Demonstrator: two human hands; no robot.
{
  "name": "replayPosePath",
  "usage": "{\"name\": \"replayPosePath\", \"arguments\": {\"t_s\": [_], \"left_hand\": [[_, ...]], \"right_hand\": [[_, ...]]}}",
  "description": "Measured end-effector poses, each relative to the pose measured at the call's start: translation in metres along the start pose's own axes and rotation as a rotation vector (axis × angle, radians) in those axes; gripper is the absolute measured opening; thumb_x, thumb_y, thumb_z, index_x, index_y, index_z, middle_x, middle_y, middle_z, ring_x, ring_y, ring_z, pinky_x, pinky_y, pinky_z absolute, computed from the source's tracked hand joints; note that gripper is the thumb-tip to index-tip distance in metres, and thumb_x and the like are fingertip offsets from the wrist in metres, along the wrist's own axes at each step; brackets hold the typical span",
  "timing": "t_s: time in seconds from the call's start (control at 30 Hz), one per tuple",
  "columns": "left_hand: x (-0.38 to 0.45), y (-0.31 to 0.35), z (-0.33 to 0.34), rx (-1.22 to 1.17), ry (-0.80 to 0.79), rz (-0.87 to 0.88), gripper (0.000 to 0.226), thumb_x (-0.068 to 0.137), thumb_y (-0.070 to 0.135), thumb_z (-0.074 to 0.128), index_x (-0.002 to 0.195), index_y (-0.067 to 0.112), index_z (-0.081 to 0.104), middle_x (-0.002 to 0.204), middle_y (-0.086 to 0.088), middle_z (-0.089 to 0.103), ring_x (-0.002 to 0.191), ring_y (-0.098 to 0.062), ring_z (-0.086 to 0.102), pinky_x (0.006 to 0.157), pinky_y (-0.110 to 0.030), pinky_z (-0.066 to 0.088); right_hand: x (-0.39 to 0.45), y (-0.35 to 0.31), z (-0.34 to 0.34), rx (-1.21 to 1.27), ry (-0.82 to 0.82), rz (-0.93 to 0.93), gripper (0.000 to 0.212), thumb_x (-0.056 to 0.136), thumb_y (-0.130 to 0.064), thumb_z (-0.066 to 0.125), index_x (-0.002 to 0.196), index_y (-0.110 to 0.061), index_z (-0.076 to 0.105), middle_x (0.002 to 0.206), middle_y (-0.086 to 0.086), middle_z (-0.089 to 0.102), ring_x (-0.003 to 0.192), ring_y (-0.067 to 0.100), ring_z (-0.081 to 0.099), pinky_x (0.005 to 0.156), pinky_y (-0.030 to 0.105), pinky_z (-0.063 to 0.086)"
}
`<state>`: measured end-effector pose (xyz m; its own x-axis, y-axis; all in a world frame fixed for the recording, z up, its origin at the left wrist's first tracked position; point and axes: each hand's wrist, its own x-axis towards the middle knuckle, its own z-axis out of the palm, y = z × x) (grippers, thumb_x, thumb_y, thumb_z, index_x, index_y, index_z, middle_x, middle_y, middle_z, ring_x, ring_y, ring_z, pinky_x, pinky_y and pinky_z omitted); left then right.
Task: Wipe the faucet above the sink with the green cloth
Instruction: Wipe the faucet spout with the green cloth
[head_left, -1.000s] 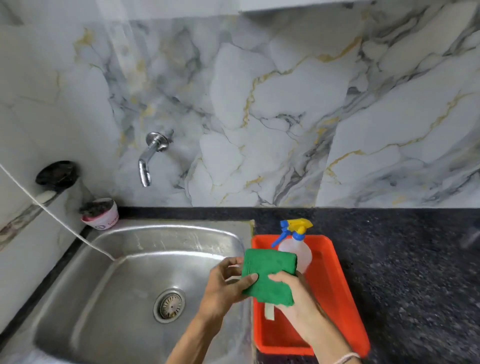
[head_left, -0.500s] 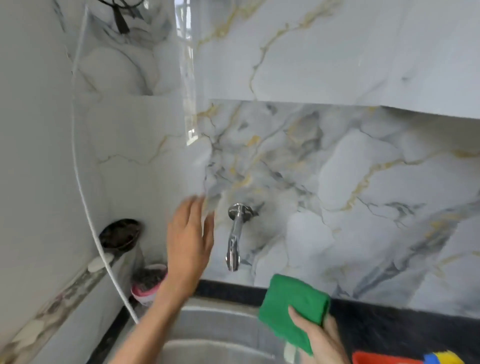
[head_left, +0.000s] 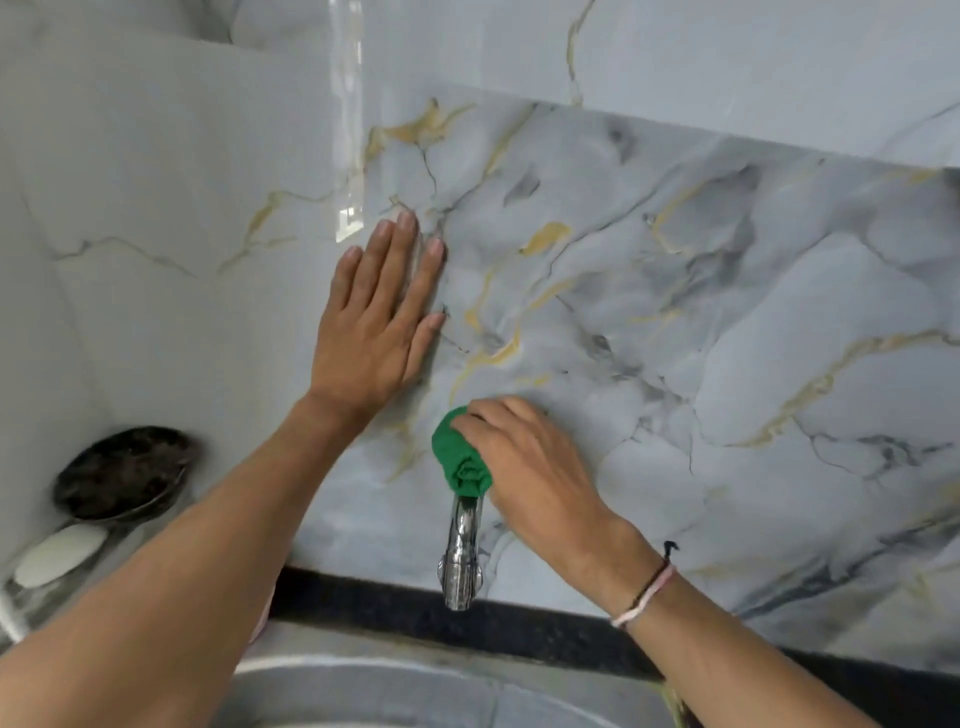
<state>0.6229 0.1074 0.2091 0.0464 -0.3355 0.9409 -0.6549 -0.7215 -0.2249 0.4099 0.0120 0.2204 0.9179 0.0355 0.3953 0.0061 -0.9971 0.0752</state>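
The chrome faucet (head_left: 462, 553) juts from the marble wall above the steel sink (head_left: 415, 691). Its spout hangs down in the lower middle of the view, and its upper part near the wall is covered. My right hand (head_left: 530, 462) grips the bunched green cloth (head_left: 460, 460) and presses it around the top of the faucet. My left hand (head_left: 382, 317) lies flat on the wall, fingers spread, up and to the left of the faucet, holding nothing.
The marble wall (head_left: 675, 312) fills most of the view. A dark round dish (head_left: 122, 473) and a white soap bar (head_left: 60, 553) sit on a ledge at the left. A black counter edge (head_left: 519, 623) runs behind the sink.
My right hand has risen with the green cloth from below the faucet onto its top. My left hand has gone from the air beside the faucet to flat on the wall. The view has moved closer.
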Motion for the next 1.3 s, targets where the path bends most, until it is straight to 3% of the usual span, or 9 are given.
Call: {"name": "replayPosePath", "arguments": {"t_s": [0.13,0.3,0.47,0.53,0.63,0.7,0.8,0.97,1.3], "left_hand": [[0.001,-0.002,-0.001,-0.007,0.015,-0.008,0.064,0.107,0.037,0.034,0.164,0.015,0.017,0.17,-0.014,0.009,0.16,-0.028,0.01,0.13,-0.047,0.019],[0.005,0.0,-0.002,-0.004,0.032,-0.002,0.063,0.108,0.038,0.029,0.164,0.016,0.014,0.17,-0.014,0.007,0.16,-0.028,0.01,0.133,-0.042,0.009],[0.005,0.0,-0.001,0.008,0.059,-0.002,0.062,0.107,0.038,0.027,0.164,0.015,0.017,0.17,-0.013,0.009,0.16,-0.028,0.009,0.133,-0.042,0.01],[0.006,0.001,0.0,-0.003,0.08,0.004,0.062,0.107,0.038,0.028,0.163,0.015,0.019,0.169,-0.015,0.014,0.159,-0.028,0.014,0.132,-0.044,0.015],[0.006,0.002,0.004,-0.006,0.131,0.003,0.061,0.105,0.036,0.03,0.162,0.014,0.024,0.167,-0.015,0.022,0.157,-0.029,0.021,0.132,-0.042,0.014],[0.005,0.002,0.006,-0.002,0.156,0.01,0.062,0.104,0.035,0.032,0.162,0.014,0.026,0.167,-0.015,0.023,0.157,-0.03,0.022,0.133,-0.041,0.011],[0.003,0.002,0.009,-0.003,0.173,0.025,0.062,0.103,0.034,0.032,0.161,0.013,0.027,0.166,-0.016,0.025,0.157,-0.03,0.022,0.133,-0.042,0.013],[0.001,-0.003,0.011,0.02,0.181,0.036,0.063,0.103,0.034,0.032,0.161,0.011,0.027,0.167,-0.017,0.022,0.159,-0.03,0.018,0.132,-0.043,0.015],[0.002,-0.003,0.009,-0.014,0.176,0.041,0.063,0.103,0.035,0.031,0.162,0.013,0.026,0.166,-0.017,0.023,0.156,-0.033,0.027,0.128,-0.046,0.023]], "right_hand": [[-0.007,-0.004,0.0,0.079,0.014,0.147,0.069,0.078,0.009,0.062,0.141,-0.015,0.049,0.142,0.0,0.053,0.128,0.023,0.048,0.105,0.039,0.05],[-0.009,-0.006,0.001,0.201,0.027,0.333,0.064,0.079,0.008,0.065,0.137,-0.014,0.052,0.131,0.001,0.061,0.116,0.024,0.057,0.095,0.038,0.056],[-0.006,0.016,0.0,0.475,-0.073,0.519,0.037,0.076,0.013,0.045,0.098,-0.008,0.066,0.071,-0.001,0.058,0.072,0.022,0.057,0.053,0.03,0.044],[-0.019,0.035,0.007,0.765,-0.157,0.689,0.025,0.081,0.01,0.049,0.096,-0.004,0.064,0.078,0.002,0.065,0.075,0.022,0.063,0.06,0.03,0.049],[-0.055,0.046,0.035,1.645,-0.144,1.07,0.033,0.081,-0.001,0.063,0.114,-0.006,0.064,0.1,0.015,0.079,0.089,0.029,0.076,0.068,0.035,0.063],[-0.068,0.033,0.066,2.09,-0.111,1.156,0.037,0.072,-0.009,0.066,0.108,-0.002,0.068,0.094,0.022,0.078,0.08,0.035,0.076,0.072,0.043,0.062],[-0.058,-0.001,0.101,2.38,-0.183,1.13,0.047,0.068,-0.019,0.065,0.11,0.0,0.072,0.106,0.028,0.072,0.093,0.04,0.071,0.091,0.051,0.053],[-0.013,-0.027,0.103,2.485,-0.14,1.008,0.042,0.069,-0.027,0.066,0.097,0.002,0.077,0.091,0.024,0.077,0.077,0.037,0.076,0.065,0.041,0.063],[-0.022,-0.018,0.092,2.399,0.162,1.128,0.034,0.076,-0.025,0.059,0.089,-0.003,0.081,0.096,0.024,0.078,0.084,0.04,0.076,0.076,0.051,0.063]]}}
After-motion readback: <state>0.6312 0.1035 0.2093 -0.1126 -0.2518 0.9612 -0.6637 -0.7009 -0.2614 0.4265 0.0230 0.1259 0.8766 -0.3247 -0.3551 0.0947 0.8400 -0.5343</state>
